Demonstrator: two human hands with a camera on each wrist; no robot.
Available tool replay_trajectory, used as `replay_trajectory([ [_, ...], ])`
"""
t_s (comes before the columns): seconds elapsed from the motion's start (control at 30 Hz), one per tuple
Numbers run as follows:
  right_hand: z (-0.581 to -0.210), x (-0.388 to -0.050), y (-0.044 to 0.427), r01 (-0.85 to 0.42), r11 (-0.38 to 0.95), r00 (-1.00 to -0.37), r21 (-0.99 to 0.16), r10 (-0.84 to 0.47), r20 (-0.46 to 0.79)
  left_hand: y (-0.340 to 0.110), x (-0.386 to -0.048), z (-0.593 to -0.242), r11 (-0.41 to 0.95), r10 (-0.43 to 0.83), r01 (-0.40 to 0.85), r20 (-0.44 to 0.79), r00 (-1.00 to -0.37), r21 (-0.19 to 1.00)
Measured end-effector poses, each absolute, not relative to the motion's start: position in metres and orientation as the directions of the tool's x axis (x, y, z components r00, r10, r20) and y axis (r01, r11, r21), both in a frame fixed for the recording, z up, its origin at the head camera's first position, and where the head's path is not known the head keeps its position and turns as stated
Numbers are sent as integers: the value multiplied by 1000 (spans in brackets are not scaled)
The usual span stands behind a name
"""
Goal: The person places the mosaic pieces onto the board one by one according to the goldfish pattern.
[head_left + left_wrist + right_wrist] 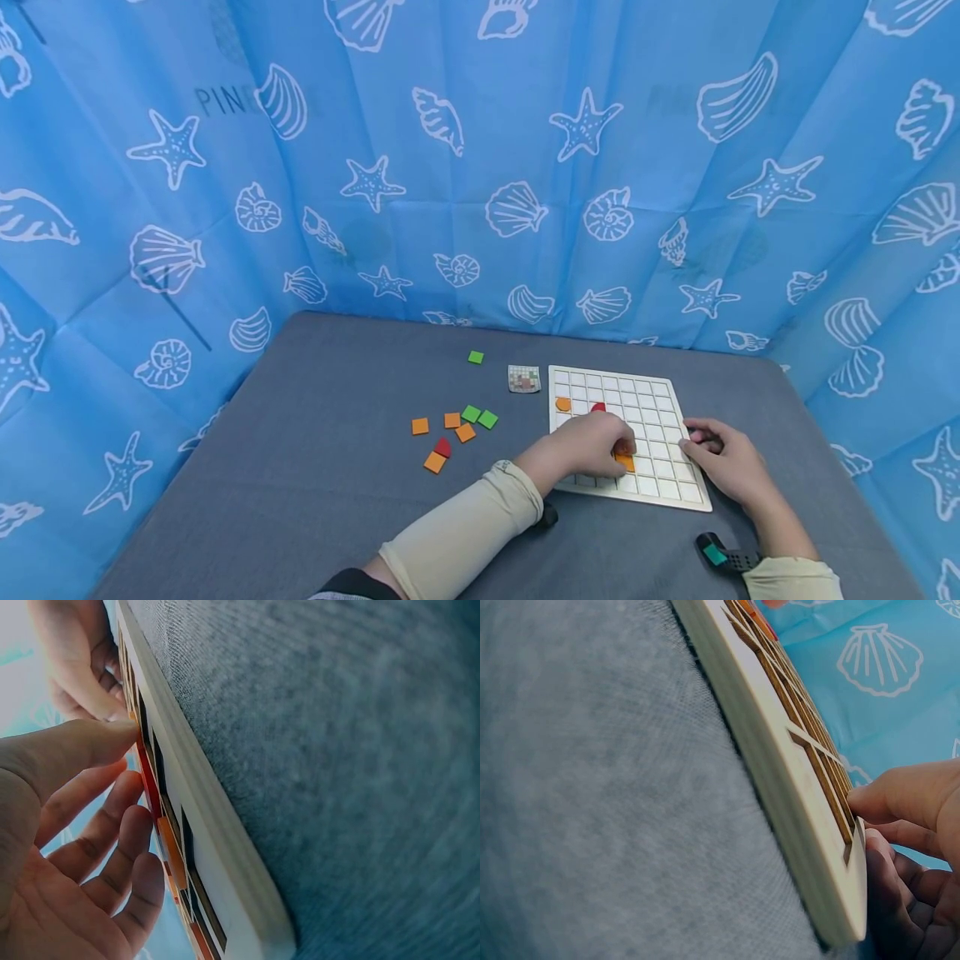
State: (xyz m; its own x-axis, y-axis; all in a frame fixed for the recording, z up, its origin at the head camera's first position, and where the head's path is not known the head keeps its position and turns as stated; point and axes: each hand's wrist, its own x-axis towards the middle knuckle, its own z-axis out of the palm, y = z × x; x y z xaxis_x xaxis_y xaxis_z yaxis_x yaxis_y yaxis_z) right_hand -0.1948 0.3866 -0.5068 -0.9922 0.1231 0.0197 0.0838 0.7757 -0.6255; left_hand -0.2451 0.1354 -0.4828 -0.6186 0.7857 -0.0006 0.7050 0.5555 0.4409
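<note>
A white gridded board (666, 450) lies on the cloth, holding an orange round piece (562, 404), a red piece (598, 407) and an orange piece (626, 462). My left hand (592, 446) is over the board; in the left wrist view its thumb touches the pieces' edge near a red piece (148, 780), the other fingers loosely bent above an orange piece (172, 851). At the board's right edge, my right hand (723, 462) rests its thumb on the rim (780, 780), fingers curled against the side. What lies under the left fingertips is partly hidden.
Left of the board lie several loose orange squares (420, 427), green squares (488, 419) and a red piece (442, 448). A small patterned card (523, 379) is beside the board's top left corner. A blue shell-print curtain (450, 208) hangs behind the grey cloth (300, 467).
</note>
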Motion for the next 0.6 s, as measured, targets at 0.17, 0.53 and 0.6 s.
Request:
replay_trajectory([
  [0.17, -506, -195, 388, 74, 771, -994, -632, 112, 20, 134, -245, -480, 553, 784, 698, 0, -620, 455],
  [0.53, -505, -194, 388, 76, 762, -995, -644, 103, 5, 122, -248, -480, 516, 794, 701, 31, -607, 493],
  [0.6, -504, -194, 388, 78, 761, -995, -643, 104, 2, 118, -250, -480, 508, 793, 697, 40, -607, 506],
])
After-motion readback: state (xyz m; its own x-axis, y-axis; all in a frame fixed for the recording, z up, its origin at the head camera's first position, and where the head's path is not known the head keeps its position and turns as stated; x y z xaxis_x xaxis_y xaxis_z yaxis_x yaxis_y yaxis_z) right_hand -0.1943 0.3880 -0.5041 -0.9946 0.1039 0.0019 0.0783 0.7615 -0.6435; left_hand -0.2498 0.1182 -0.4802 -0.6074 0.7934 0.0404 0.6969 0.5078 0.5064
